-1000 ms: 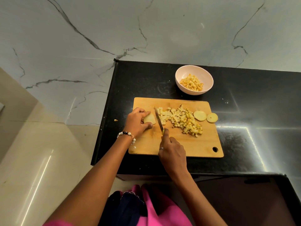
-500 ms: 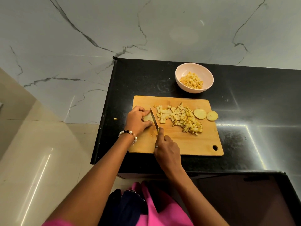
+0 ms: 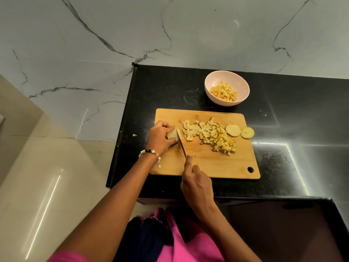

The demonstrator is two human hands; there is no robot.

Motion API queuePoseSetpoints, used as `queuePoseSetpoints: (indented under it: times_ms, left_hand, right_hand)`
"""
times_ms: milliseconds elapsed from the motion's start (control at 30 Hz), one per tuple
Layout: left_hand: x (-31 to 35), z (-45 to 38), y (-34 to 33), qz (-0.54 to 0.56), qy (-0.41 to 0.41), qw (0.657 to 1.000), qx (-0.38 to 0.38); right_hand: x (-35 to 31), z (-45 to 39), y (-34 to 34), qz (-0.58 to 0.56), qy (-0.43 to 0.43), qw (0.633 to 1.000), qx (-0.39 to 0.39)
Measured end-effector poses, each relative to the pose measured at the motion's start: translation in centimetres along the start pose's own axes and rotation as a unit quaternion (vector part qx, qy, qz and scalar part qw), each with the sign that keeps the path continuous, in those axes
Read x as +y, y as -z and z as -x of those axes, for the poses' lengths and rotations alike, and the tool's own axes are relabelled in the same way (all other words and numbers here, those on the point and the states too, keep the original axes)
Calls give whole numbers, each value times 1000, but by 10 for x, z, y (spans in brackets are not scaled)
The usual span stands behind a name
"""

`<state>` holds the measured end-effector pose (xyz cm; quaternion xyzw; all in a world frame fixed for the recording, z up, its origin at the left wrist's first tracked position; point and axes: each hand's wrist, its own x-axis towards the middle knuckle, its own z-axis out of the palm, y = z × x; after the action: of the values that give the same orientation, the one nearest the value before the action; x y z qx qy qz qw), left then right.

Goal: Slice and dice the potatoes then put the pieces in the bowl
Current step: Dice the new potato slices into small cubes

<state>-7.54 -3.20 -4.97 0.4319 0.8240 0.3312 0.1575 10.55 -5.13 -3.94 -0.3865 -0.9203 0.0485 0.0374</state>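
Observation:
A wooden cutting board (image 3: 217, 165) lies on the black counter. My left hand (image 3: 160, 138) pins a small potato piece (image 3: 172, 134) at the board's left side. My right hand (image 3: 196, 186) grips a knife (image 3: 181, 143), forefinger along its spine, the blade set against the potato piece right beside my left fingers. A heap of diced potato (image 3: 211, 136) lies in the board's middle. Two round potato slices (image 3: 233, 130) rest at the right edge of the heap. A pale bowl (image 3: 243, 86) behind the board holds diced potato.
The black counter (image 3: 292, 129) stretches to the right; its left edge runs just left of the board. A stray potato bit (image 3: 134, 135) lies by that edge. A marble wall stands behind. A dark ledge sits at lower right.
The knife has shifted left from the diced heap onto the held potato piece, and my left hand's fingers have drawn back along the piece.

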Motion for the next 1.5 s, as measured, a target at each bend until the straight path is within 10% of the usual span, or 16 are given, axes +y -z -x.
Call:
queuePoseSetpoints:
  times_ms: [1500]
  left_hand:
    - [-14, 18, -9, 63, -54, 990, 113]
  right_hand:
    - [3, -22, -4, 5, -13, 999, 37]
